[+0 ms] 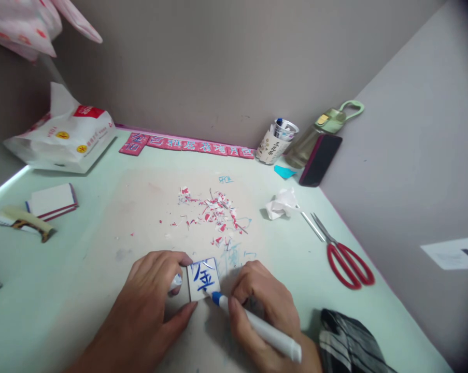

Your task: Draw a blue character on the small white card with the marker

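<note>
A pale green table (315,269) sits in a corner of grey walls. At its far left lie a white plastic bag (65,137) and a white block with a red edge (52,200); red-and-white shavings (212,210) are scattered mid-table.

Near the front edge lies a small white square tile (203,278), flat on the table, bearing a blue hand-drawn character. The left hand (150,300) lies palm down beside it, pinching the tile's left side between forefinger and thumb. The right hand (263,305) is curled around a blue marker (255,324), whose tip touches the tile's lower edge.

Further right lie crumpled tissue (282,203) and red-handled scissors (344,254); a paper cup (274,141), bottle (321,129) and phone (320,159) stand against the wall.
</note>
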Demonstrator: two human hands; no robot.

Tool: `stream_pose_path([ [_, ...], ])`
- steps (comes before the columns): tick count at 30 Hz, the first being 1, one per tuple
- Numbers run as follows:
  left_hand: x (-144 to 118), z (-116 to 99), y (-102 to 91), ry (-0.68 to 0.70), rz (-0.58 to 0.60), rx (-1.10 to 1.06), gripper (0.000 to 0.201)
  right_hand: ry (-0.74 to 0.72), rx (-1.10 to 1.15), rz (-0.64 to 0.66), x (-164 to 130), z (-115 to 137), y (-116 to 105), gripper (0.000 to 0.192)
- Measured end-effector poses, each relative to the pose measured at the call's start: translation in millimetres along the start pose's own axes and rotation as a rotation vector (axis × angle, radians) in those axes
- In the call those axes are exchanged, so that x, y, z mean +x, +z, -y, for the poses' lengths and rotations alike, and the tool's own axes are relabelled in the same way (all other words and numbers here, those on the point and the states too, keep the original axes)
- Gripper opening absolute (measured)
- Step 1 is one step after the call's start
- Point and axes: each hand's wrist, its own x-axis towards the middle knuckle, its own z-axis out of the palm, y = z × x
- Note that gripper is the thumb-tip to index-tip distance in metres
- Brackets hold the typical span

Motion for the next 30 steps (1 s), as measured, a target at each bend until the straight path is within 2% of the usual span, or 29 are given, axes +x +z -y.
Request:
stream_pose_path([
  [13,1.4,-1.3,0.1,0.022,-0.029,-0.008,0.031,0.047,-0.083,-0.013,0.1,-4.5,-2.4,0.020],
  [30,2.6,-5.4,-3.6,-0.037,0.013,-0.019,0.030,0.037,0.000,0.014,0.3,-3.1,-1.2,0.017],
])
